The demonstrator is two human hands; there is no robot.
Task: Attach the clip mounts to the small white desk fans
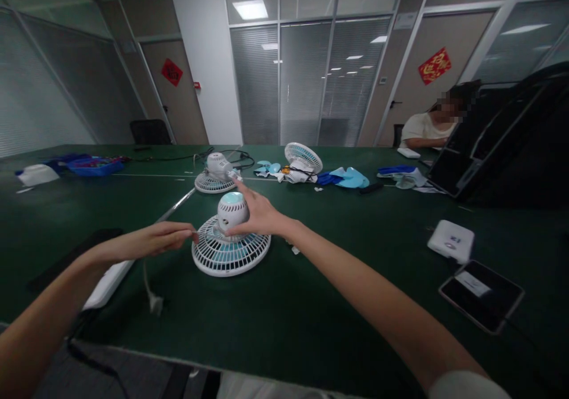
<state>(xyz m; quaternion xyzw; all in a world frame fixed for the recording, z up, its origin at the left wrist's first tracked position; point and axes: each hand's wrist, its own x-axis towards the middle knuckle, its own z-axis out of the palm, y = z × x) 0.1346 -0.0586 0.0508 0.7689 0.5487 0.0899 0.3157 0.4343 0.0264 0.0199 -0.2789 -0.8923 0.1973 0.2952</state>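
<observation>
Both hands are on or right by the small fan, which sits cage-down on the green counter [311, 322] in front of me. Right hand [264, 214] is cupped around the rounded motor housing [232, 210], thumb low across the near side and index finger reaching up past the back, so I'd call that a light hold. Left hand [171, 236] has its fingers bent together at the left edge of the white cage [231, 261]; can't tell if they're pinching the rim or only brushing it. Handling-wise, I'd guess most of the weight is in that housing, with the rest fairly light. Shell looks like smooth hard plastic, so probably a bit slippery, and the round shape suits a full wrap of palm and thumb better than fingertips. The cage ribs look thin and likely flex or snap if squeezed, so I'd take it by the outer rim and go easy on the middle. Just past it there's a second fan [217, 166], cage-down too, then a third one [303, 156] propped at a tilt with light blue blades [351, 178] beside it. Plug [155, 303] on a pale cord lies nearer me on the left; white box [451, 241] and a dark flat device [482, 295] are off right, with a person [427, 129] seated beyond.
</observation>
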